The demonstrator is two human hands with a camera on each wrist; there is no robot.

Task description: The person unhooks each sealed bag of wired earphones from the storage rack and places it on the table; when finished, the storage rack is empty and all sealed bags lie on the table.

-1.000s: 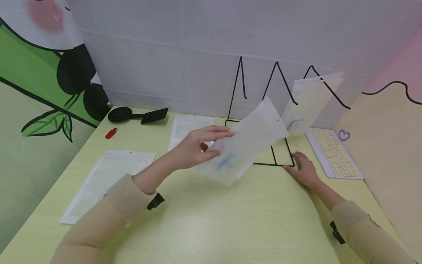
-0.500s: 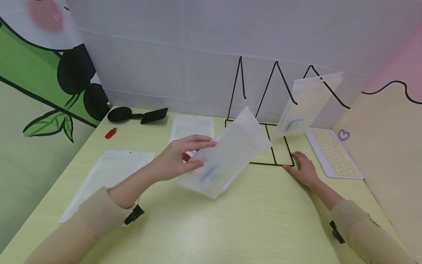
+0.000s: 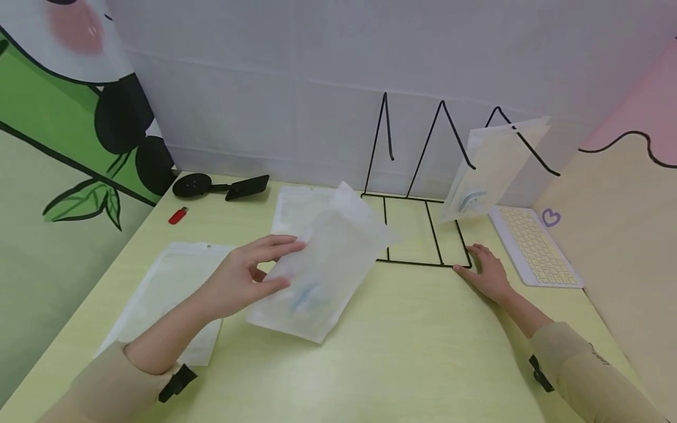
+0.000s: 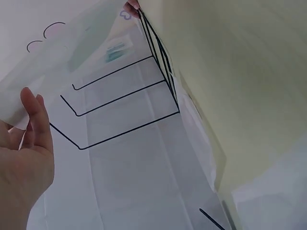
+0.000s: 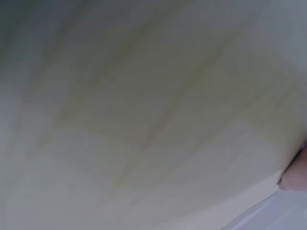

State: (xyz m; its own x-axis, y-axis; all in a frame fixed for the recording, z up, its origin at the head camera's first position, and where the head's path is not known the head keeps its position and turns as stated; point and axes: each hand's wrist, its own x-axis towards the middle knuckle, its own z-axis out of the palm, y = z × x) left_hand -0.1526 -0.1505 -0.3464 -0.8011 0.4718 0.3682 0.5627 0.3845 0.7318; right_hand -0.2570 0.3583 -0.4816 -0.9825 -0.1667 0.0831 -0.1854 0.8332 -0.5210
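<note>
My left hand (image 3: 248, 276) pinches the left edge of a translucent white pouch (image 3: 328, 264) with blue print near its lower end. The pouch is tilted above the table, left of a black wire rack (image 3: 415, 262). In the left wrist view the fingertips (image 4: 32, 103) stand at the pouch's edge. My right hand (image 3: 489, 273) rests on the table with thumb and fingers spread at the rack's front right corner. A similar pouch (image 3: 489, 167) with a blue arc stands upright in the rack's right section. The right wrist view shows mostly blurred tabletop and a fingertip (image 5: 293, 175).
Two more white-bordered pouches lie flat: a large pouch (image 3: 169, 276) at left, and another pouch (image 3: 291, 202) behind the held one. A black folding utensil (image 3: 219, 187) and a red USB stick (image 3: 178, 215) lie back left. A keyboard (image 3: 536, 247) stands right of the rack, by the wall.
My left hand has drawn the pouch left and toward me, away from the rack, uncovering more of its base. The right hand and the upright pouch have stayed put.
</note>
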